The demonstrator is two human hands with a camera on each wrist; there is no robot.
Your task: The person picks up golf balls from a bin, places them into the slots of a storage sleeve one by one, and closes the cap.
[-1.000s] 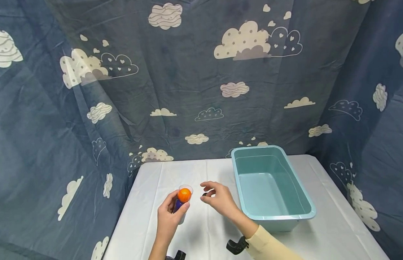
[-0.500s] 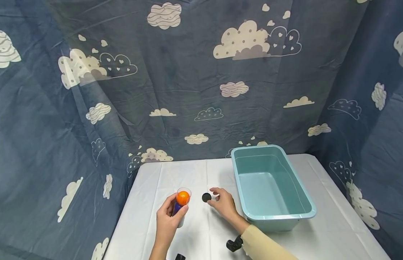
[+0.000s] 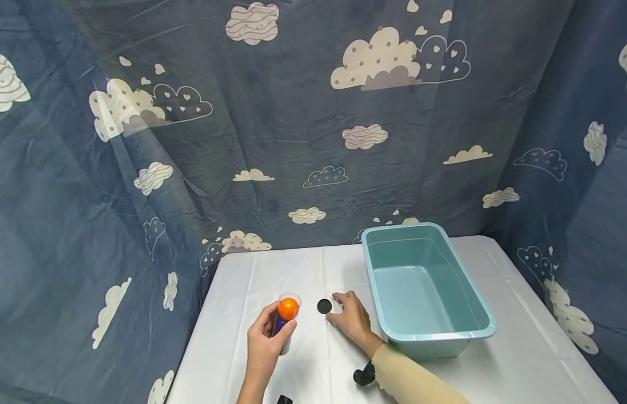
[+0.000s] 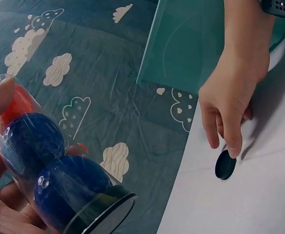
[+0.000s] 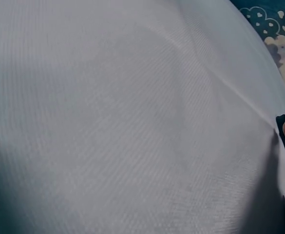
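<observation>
My left hand grips a clear plastic tube, its thumb and fingers around the side. Inside the tube sit an orange ball at the uncapped end and two dark blue balls; a dark rim rings the other end. To its right, a round black lid lies on the white table. My right hand is beside the lid, thumb and forefinger spread apart, wider than the lid. In the left wrist view a fingertip overlaps the lid's edge. The right wrist view shows only a bit of lid and fingers.
A pale teal plastic tub stands on the right of the white-clothed table, just beyond my right forearm. A dark blue cloud-print curtain encloses the back and sides.
The right hand brought the black lid down and drew back slightly to the right, its fingers parting from it. The left hand and the tube have stayed almost still.
</observation>
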